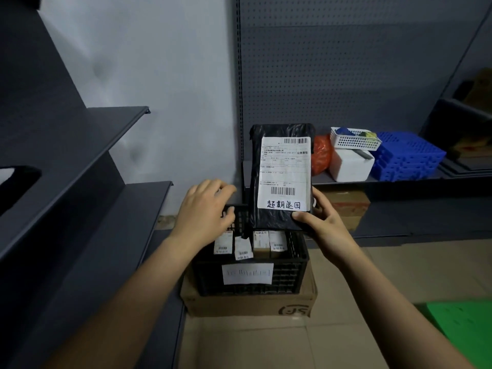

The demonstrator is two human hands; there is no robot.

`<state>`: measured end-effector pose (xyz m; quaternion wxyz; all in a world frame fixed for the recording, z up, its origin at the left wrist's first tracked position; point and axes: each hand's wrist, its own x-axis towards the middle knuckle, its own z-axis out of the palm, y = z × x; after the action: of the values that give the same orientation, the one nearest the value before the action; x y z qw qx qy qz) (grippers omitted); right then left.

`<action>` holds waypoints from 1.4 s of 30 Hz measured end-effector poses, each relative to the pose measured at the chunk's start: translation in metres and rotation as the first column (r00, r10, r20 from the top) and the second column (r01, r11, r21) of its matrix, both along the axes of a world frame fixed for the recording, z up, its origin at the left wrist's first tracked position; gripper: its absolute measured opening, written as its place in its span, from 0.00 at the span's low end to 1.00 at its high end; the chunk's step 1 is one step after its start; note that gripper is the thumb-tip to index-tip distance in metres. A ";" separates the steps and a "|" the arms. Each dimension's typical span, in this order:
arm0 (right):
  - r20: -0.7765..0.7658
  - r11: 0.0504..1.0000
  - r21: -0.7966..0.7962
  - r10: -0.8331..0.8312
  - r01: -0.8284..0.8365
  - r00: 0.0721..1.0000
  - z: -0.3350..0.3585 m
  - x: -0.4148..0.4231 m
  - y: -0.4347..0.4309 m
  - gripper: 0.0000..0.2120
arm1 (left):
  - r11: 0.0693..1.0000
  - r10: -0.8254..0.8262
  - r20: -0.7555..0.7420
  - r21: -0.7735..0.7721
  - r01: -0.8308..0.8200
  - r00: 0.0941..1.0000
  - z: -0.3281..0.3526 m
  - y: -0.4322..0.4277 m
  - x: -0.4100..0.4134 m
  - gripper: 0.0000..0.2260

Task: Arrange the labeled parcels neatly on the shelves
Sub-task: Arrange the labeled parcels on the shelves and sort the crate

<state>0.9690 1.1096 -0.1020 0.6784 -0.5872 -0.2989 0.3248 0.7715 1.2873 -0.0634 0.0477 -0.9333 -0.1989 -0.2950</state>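
Observation:
My right hand [323,223] grips the lower right corner of a black plastic-wrapped parcel [255,179] with a white shipping label, held upright above a black crate [298,272]. Several smaller labeled parcels [250,245] stand in a row inside the crate. My left hand [205,209] hovers over the crate's far left corner, fingers loosely bent, holding nothing. Dark grey shelves [111,129] step up on the left.
The crate sits on a cardboard box [239,304] on the tiled floor. A pegboard shelf on the right carries an orange bag [320,154], a white box [351,166], a white basket [354,141] and a blue crate [407,157]. A green object [460,328] lies low right.

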 end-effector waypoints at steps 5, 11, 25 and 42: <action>-0.034 0.999 -0.032 -0.034 0.032 0.999 -0.011 0.040 0.071 0.34 | 0.999 -0.028 -0.043 -0.038 0.027 0.999 -0.006 0.076 0.048 0.14; -0.069 0.994 -0.105 -0.018 0.010 0.997 -0.036 0.091 0.138 0.35 | 0.997 -0.028 -0.075 -0.077 0.023 0.997 -0.034 0.140 0.100 0.14; -0.165 0.949 -0.275 0.109 -0.152 0.980 -0.115 0.190 0.258 0.31 | 0.946 0.095 -0.226 -0.283 -0.159 0.969 -0.125 0.239 0.188 0.15; -0.449 0.789 -0.476 0.162 -0.389 0.879 -0.274 0.185 0.278 0.32 | 0.794 0.071 -0.257 -0.570 -0.210 0.964 -0.289 0.290 0.206 0.21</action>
<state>1.1538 1.3874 -0.3756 0.4682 -0.6310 -0.1369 0.6032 0.9778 1.5768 -0.3522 -0.2018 -0.9108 -0.3437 -0.1078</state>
